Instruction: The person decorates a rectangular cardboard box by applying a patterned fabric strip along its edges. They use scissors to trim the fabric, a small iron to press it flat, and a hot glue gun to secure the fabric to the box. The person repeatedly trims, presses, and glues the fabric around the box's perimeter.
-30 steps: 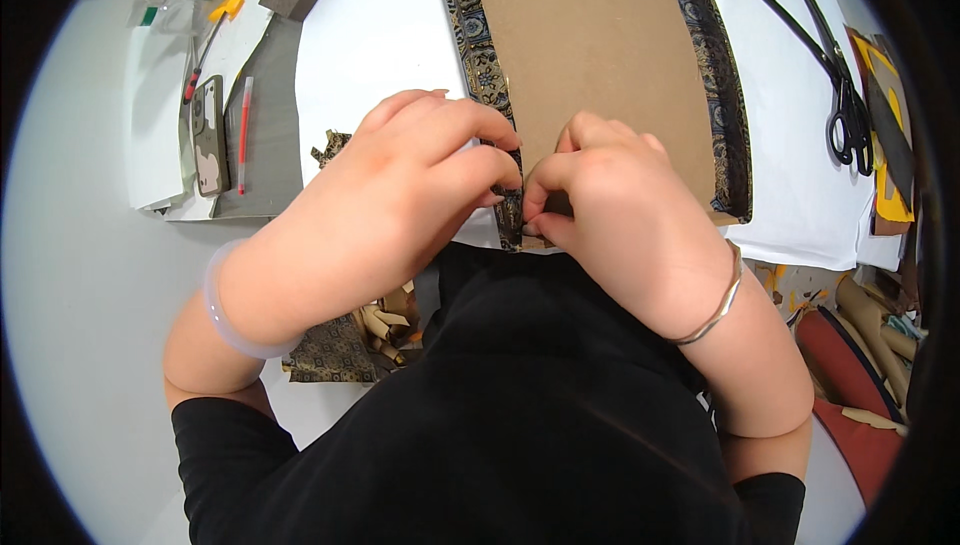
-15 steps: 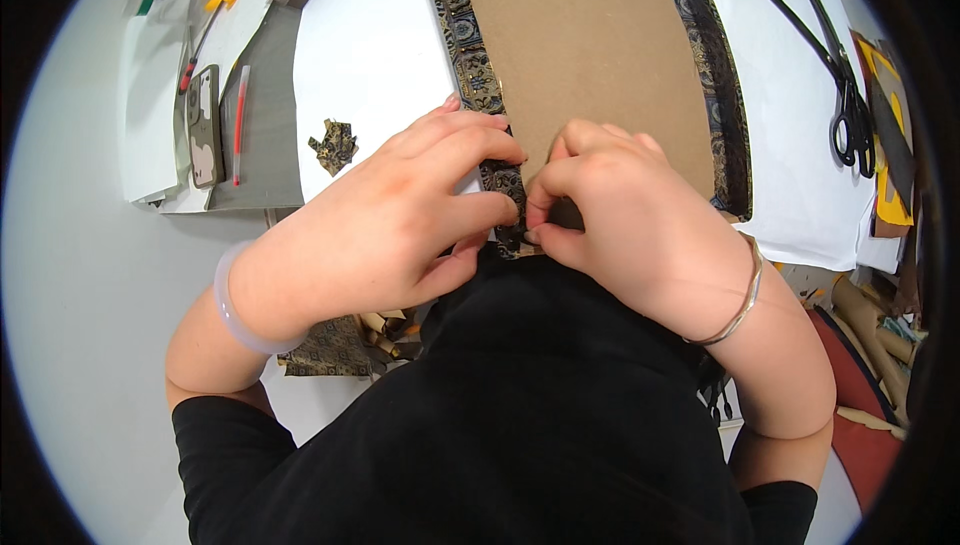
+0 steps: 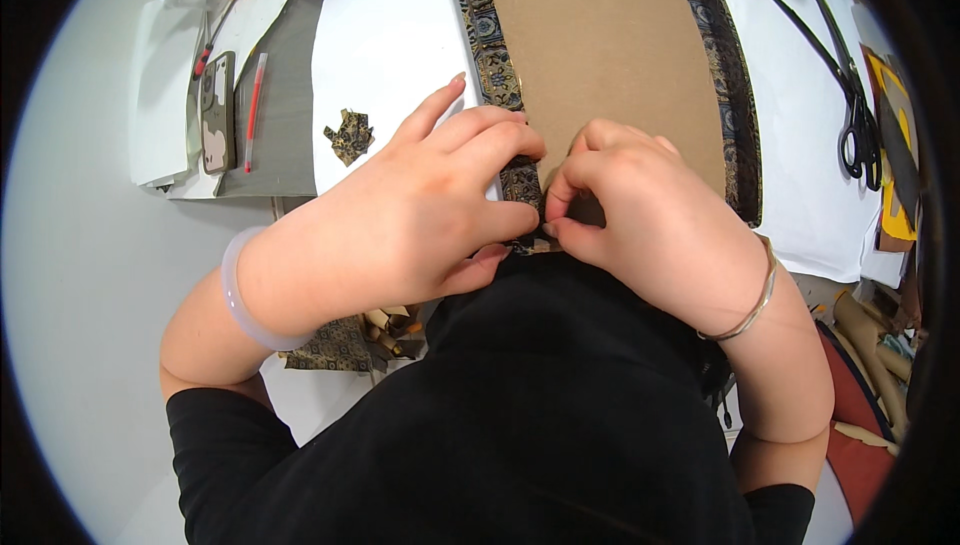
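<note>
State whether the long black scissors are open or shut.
Open: the long black scissors have their blades spread in a V.

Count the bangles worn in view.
2: a pale lavender bangle on the wrist of the left hand, and a thin silvery bangle on the wrist of the right hand. None seems hidden.

A plain pale wall (image 3: 75, 245) fills the left side; near it is a table (image 3: 800, 145), its surface mostly white, spreading across to the right; the light is bright and fairly even.
</note>
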### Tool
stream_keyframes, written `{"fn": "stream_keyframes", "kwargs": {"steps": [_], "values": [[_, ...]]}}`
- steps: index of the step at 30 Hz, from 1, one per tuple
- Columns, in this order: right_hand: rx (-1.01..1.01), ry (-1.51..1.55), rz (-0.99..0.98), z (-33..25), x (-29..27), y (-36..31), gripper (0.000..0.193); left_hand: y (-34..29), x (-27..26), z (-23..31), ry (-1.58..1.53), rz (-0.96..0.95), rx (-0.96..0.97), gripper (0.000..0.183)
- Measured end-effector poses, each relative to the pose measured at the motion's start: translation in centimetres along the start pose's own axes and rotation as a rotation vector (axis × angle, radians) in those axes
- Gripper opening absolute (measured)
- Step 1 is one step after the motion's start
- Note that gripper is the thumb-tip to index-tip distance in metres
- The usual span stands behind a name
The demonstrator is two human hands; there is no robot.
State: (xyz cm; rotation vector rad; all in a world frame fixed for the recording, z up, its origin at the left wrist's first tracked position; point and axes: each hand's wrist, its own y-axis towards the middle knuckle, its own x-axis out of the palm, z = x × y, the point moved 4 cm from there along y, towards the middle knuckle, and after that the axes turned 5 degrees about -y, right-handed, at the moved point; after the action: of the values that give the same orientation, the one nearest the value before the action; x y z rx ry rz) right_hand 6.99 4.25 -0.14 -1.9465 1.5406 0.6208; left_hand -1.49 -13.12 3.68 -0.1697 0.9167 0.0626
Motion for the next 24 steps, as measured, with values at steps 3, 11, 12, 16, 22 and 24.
{"fn": "stream_keyframes", "kwargs": {"steps": [3,11,12,16,22,24], "values": [[-0.016,-0.010,0.030,0.0,0.1,-0.1,0.007,0.1,0.1,0.3,0.048,0.008,0.031,0.030],[0.015,0.001,0.034,0.1,0.4,0.1,0.004,0.3,0.8,0.0,0.007,0.044,0.077,0.024],[0.010,-0.004,0.038,0.0,0.5,0.0,0.003,0.3,0.8,0.0,0.003,0.038,0.072,0.024],[-0.014,-0.025,0.069,-0.1,0.6,-0.2,0.003,0.4,1.0,0.0,0.033,0.008,0.073,0.023],[0.047,0.110,0.094,1.0,0.3,0.2,0.015,0.3,1.3,0.0,0.073,-0.003,0.068,0.023],[0.063,0.205,0.118,1.8,0.1,0.3,0.017,0.4,1.4,0.0,0.083,-0.012,0.057,0.024]]}}
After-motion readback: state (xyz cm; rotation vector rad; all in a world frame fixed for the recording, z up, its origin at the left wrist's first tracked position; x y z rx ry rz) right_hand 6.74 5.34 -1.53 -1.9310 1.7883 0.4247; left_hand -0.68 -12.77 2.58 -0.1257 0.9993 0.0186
